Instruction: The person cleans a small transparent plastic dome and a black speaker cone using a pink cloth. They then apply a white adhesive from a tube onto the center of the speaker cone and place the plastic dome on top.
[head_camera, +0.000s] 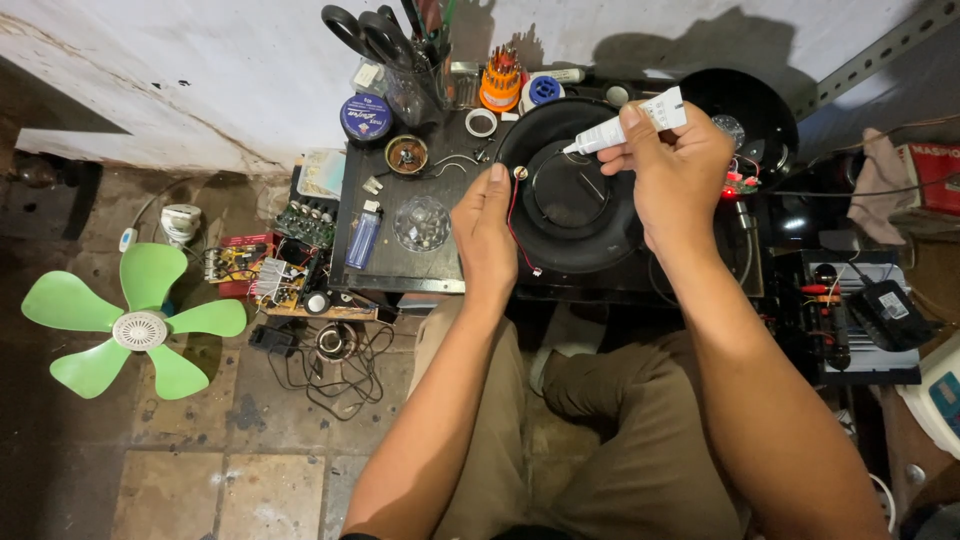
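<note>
Small dark table (400, 262), round black housing (590, 235), blue lighter (363, 240), tape roll (481, 122)

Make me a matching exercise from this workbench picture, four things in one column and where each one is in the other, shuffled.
Things:
1. white tube
2. green fan blade
3. scissors
4. black round housing

Places:
A. on the tiled floor
B. standing in a cup by the wall
C. in the right hand
D. under the left hand, on the table

Pairs: 1-C, 2-A, 3-B, 4-D

white tube (625, 125) tilted nozzle-down over round black housing (575, 190), perhaps glue
</note>
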